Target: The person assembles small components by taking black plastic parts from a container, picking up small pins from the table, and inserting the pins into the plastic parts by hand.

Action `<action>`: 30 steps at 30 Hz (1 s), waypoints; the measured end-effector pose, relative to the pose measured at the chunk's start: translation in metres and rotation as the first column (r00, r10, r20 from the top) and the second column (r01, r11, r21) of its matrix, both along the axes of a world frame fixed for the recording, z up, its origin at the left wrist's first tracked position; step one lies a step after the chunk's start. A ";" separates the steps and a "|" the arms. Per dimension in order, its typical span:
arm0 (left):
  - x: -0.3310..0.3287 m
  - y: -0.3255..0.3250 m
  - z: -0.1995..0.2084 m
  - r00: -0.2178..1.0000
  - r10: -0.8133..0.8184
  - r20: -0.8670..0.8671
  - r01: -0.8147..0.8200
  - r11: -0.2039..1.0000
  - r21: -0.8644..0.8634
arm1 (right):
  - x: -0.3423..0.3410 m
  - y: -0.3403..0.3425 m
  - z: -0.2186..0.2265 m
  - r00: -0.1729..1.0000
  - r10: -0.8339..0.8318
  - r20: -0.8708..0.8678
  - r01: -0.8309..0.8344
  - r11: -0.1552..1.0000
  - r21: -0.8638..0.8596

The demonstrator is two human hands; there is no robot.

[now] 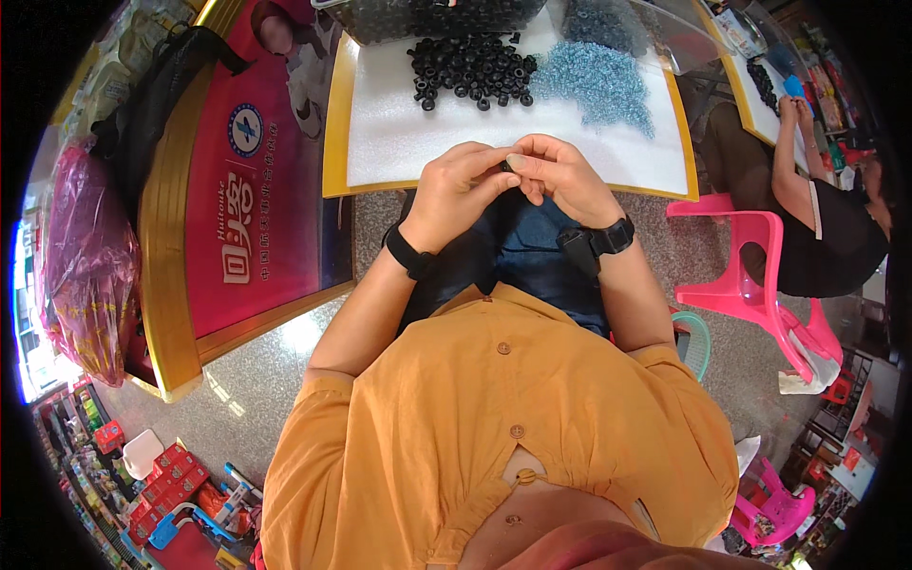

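Note:
My left hand [461,188] and my right hand [562,177] meet over the near edge of the white-topped table [399,152]. Their fingertips pinch a small black piece [506,165], mostly covered by the fingers, so its exact shape is hidden. Beyond them lies a heap of small round black parts [472,72], some showing a hole like a ring or bead. To its right spreads a pile of tiny light-blue translucent pieces [600,87]. Both wrists wear black bands.
A container of black parts [432,17] and a clear plastic box [679,38] stand at the table's back. On the left is a pink-fronted counter [247,190]. A pink plastic chair [750,256] is at right, near another person [826,223] working at a second table.

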State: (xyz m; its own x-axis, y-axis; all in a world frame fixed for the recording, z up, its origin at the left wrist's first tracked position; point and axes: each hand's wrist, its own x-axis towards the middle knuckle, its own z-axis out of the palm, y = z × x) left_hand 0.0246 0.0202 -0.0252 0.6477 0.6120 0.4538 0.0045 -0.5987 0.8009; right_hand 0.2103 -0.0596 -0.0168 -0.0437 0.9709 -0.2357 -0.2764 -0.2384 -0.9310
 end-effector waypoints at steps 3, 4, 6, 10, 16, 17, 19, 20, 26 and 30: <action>-0.001 0.001 0.003 0.999 -0.004 -0.034 0.000 0.994 -0.106 | -0.003 0.002 -0.001 0.997 -0.081 0.021 0.080 0.996 0.028; -0.001 0.001 0.004 0.998 -0.003 -0.063 -0.006 0.990 -0.143 | -0.003 0.002 -0.004 0.994 -0.089 0.068 0.085 0.995 0.052; 0.000 0.003 0.000 0.998 0.000 -0.056 -0.010 0.983 -0.181 | -0.002 0.003 -0.007 0.988 -0.096 0.118 0.088 0.993 0.073; -0.002 0.008 -0.003 0.997 -0.027 -0.071 0.013 0.982 -0.190 | -0.002 0.004 -0.009 0.979 -0.096 0.177 0.082 0.993 0.085; -0.006 0.019 -0.011 0.998 0.041 -0.056 -0.056 0.957 -0.285 | 0.011 0.022 -0.003 0.771 -0.312 0.556 0.214 0.948 0.235; -0.007 0.021 -0.013 0.998 0.044 -0.055 -0.058 0.955 -0.289 | 0.016 0.031 -0.005 0.560 -0.433 0.706 0.161 0.893 0.420; -0.009 0.024 -0.020 0.995 0.078 -0.065 -0.096 0.931 -0.351 | 0.026 0.047 0.003 0.419 -0.445 0.792 0.087 0.887 0.453; -0.009 0.025 -0.020 0.995 0.079 -0.063 -0.096 0.930 -0.355 | 0.030 0.055 0.008 0.261 -0.463 0.847 0.012 0.879 0.477; -0.008 0.028 -0.019 0.995 0.068 -0.075 -0.088 0.951 -0.296 | 0.049 0.086 0.004 0.079 -0.303 0.950 -0.102 0.945 0.310; -0.009 0.029 -0.018 0.995 0.065 -0.073 -0.083 0.958 -0.275 | 0.048 0.096 0.014 0.062 -0.161 0.985 -0.096 0.981 0.167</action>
State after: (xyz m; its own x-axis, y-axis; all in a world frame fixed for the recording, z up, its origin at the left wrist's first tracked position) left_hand 0.0155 0.0492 -0.0436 0.6173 0.7553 0.2199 0.0958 -0.3496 0.9320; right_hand 0.2581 0.0361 -0.0026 0.1383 0.9845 0.1082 0.9307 -0.0918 -0.3541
